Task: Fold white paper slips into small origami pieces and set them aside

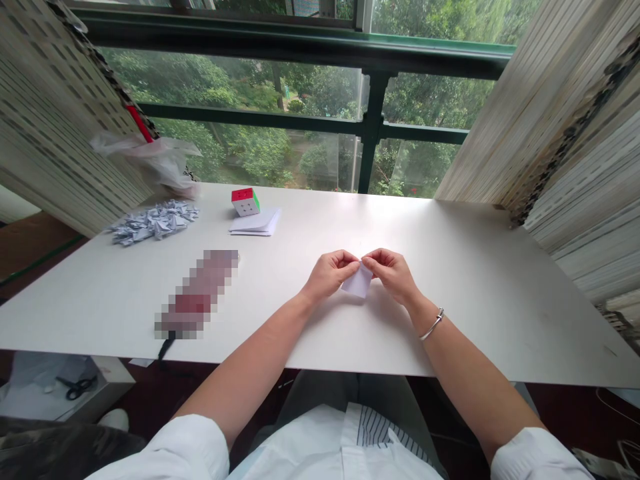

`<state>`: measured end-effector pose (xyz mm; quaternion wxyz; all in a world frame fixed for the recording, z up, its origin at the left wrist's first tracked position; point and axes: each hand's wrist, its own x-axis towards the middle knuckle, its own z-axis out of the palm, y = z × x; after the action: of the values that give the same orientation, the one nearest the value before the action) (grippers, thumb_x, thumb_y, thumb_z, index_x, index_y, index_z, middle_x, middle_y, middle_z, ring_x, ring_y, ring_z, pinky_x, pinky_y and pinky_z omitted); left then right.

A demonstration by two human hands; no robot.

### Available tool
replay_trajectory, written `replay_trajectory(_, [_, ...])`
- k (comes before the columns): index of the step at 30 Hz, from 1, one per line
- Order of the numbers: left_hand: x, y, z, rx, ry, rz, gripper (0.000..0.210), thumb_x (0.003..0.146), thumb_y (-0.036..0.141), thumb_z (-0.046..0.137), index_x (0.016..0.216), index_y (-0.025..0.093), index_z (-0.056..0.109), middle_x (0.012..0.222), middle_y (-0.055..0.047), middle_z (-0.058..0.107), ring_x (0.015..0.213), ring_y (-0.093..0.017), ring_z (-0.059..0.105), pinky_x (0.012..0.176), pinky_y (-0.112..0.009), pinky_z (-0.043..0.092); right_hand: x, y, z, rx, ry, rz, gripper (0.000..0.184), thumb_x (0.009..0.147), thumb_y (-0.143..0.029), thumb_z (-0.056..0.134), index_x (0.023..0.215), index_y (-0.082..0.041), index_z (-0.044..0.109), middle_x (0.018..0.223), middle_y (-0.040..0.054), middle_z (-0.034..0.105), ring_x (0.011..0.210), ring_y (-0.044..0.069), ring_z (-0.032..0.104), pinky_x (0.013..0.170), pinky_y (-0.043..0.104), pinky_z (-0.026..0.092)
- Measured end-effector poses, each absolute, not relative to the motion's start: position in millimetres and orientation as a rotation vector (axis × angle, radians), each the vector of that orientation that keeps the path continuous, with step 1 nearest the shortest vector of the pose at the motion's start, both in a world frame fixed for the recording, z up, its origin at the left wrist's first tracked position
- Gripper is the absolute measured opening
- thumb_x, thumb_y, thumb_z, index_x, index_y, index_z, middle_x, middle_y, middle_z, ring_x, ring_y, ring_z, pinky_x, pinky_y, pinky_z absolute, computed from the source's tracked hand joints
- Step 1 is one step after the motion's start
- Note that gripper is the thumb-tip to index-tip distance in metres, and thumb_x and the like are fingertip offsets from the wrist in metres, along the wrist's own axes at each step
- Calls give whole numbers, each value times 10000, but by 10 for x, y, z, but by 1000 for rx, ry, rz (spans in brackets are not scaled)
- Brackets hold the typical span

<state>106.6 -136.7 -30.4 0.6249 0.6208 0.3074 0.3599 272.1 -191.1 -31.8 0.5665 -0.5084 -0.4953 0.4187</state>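
Both hands meet above the middle of the white table [310, 347], pinching a small piece of white paper [357, 283]. My left hand [331, 272] is closed on the paper's upper left, thumb against the forefinger. On the upper right, my right hand [393, 272] grips it the same way, its thumb near the top corner. The paper hangs down between the hands with its lower corner free. Fingers cover its upper edge, so I cannot tell how it is folded there.
A cube puzzle [245, 202] rests on a stack of folded white paper [256, 223]. Folded paper pieces [155, 221] lie heaped at the back left beside a plastic bag [163, 163]. A pixelated object [197, 297] lies left of my arms. Scissors [77, 387] sit below, left.
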Motion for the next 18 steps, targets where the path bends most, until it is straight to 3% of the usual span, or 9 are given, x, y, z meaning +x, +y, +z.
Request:
replay_trajectory(6, [1074, -1379, -295, 1357, 684, 812, 271, 720, 399, 760, 810, 154, 689, 770, -28, 665, 676, -126, 568, 642, -255, 433, 2722, -1895, -348, -1243, -1233, 819, 288, 759, -464, 713, 763, -180, 673, 718, 20, 668, 662, 142, 580, 643, 283, 490])
replay_trajectory(11, [1081, -1351, -328, 1270, 704, 898, 288, 699, 394, 784, 795, 147, 669, 756, -24, 670, 663, -119, 574, 627, -243, 434, 2677, -1909, -310, -1232, -1130, 977, 342, 710, -492, 751, 810, -171, 687, 760, 35, 690, 686, 153, 617, 634, 291, 524])
replay_trajectory(18, [1083, -1327, -327, 1253, 745, 929, 311, 677, 402, 800, 784, 140, 673, 718, -19, 670, 631, -118, 572, 604, -245, 445, 2703, -1910, -293, -1218, -1124, 1000, 360, 684, -500, 777, 725, -162, 663, 655, 14, 646, 619, 135, 591, 590, 273, 519])
